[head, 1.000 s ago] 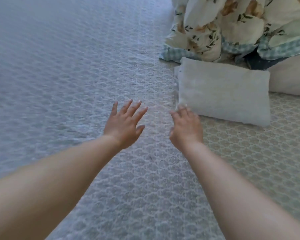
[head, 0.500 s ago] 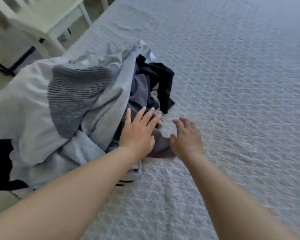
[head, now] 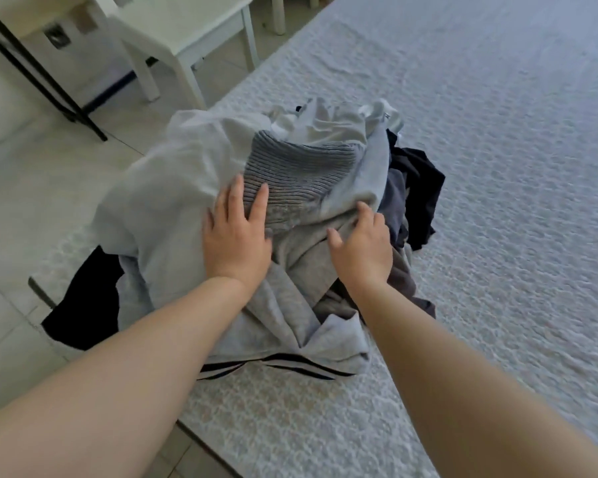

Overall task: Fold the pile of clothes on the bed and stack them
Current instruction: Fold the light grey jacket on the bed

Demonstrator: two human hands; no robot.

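My left hand (head: pixel 237 241) lies flat and open on the pile (head: pixel 173 201) — fingers on the ribbed knit (head: pixel 301 174) — while my right hand (head: pixel 361 248), beside it, curls into grey cloth (head: pixel 304 250).

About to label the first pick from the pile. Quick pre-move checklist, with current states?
1. Left hand on the pile of clothes: ok, flat, fingers straight.
2. Right hand has a garment: not ok, fingers curl on the light grey fabric, no clear pinch.
3. Single garment isolated: not ok, ribbed grey knit and dark pieces are tangled.
4. Folding space on the bed: ok, bare cover to the right.
5. Pile secure: cannot tell, black garment hangs over the edge.
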